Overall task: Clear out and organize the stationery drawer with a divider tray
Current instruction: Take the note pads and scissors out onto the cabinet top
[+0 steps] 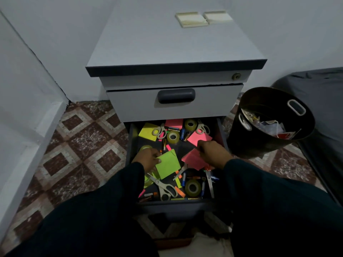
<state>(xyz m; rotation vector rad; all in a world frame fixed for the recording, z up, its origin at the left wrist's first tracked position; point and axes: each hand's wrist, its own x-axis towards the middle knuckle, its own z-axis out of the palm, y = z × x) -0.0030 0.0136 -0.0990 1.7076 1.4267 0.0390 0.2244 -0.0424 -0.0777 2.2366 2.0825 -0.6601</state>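
**Both hands in the open stationery drawer**

No brand, label or writing readable anywhere in frame.

Lower drawer (132, 143) pulled out at centre of the frame, long axis running from bottom toward top, crammed with loose stationery. Left hand (147, 158) at centre left, thumb and fingers pinching the left edge of a green sticky pad (168, 165), pad lying tilted like a diamond. Right hand (213, 153) at centre right, fingers curled over a pink sticky pad (193, 160), gripping its upper corner.

Scattered around: scissors (163, 187) at lower centre, blades pointing to upper left, handles to lower right; a tape roll (193, 188) just right of them; another tape roll (173, 137) higher up; a yellow sticky pad (147, 131) and more scissors near the back; batteries and paper flags between. Dark sleeves covering the near corners of the drawer.

Closed upper drawer with dark handle (176, 96) above. Two pale note pads (191, 19) on the cabinet top, upper centre. Black waste bin (259, 138) at right, holding crumpled rubbish, just beside the cabinet. Patterned tile floor (81, 145) at left.
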